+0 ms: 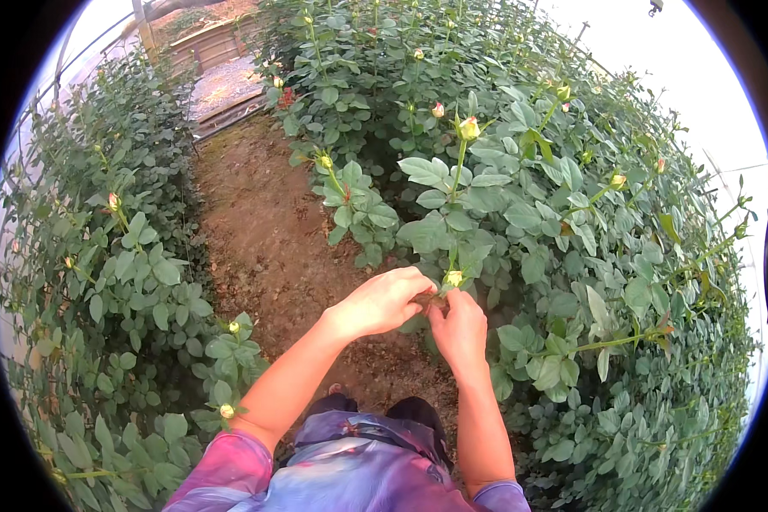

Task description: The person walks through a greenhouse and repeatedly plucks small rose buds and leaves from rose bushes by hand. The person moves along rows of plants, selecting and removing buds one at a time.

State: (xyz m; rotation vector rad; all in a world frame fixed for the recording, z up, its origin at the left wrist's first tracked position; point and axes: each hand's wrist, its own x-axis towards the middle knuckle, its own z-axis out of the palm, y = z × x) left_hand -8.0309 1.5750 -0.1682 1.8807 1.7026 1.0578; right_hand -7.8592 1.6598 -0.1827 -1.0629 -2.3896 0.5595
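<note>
Both my hands meet over the edge of the right-hand rose row, just below a pale yellow rose bud (453, 278). My left hand (384, 299) pinches small reddish-brown leaves (427, 298) beside the bud between thumb and fingers. Close against it, my right hand (462, 328) has its fingertips closed on the shoot right under the bud; the fingers hide the stem there. Behind them a taller rose stem (459, 169) carries a larger yellow-pink bud (468, 128).
A dirt path (262, 230) runs ahead between the left rose row (102, 256) and the dense right rose row (589, 269). Budded stems lean into the path, one bud (227, 411) beside my left forearm. Wooden boards (211, 41) stand at the path's far end.
</note>
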